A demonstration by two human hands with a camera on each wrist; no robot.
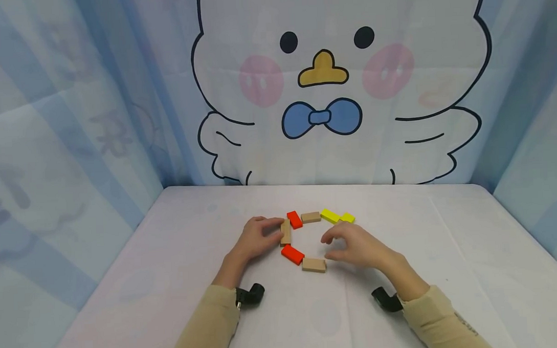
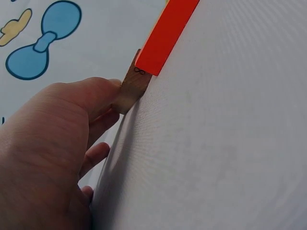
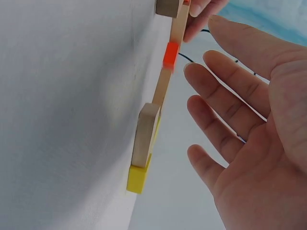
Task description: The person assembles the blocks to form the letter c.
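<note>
My left hand [image 1: 257, 237] is at the left side of a wooden block [image 1: 285, 232], its thumb and forefinger holding the block's edge. Up close in the left wrist view, the thumb lies against bare wood [image 2: 132, 91], and a red block [image 2: 168, 36] stands in front. My right hand [image 1: 358, 244] hovers on the right, fingers loosely bent and holding nothing. In the right wrist view its palm and spread fingers show plainly. Beyond those fingers stands another wooden block [image 3: 145, 136] by the yellow blocks; in the head view the hand hides it.
Around a curved outline lie a red block [image 1: 294, 219], a wooden block [image 1: 310, 217] and two yellow blocks [image 1: 330, 215] at the back. Nearer are a red block [image 1: 292, 254] and a wooden block [image 1: 314, 265]. A white cloth covers the table [image 1: 139, 271]; printed curtains [image 1: 324, 157] hang behind.
</note>
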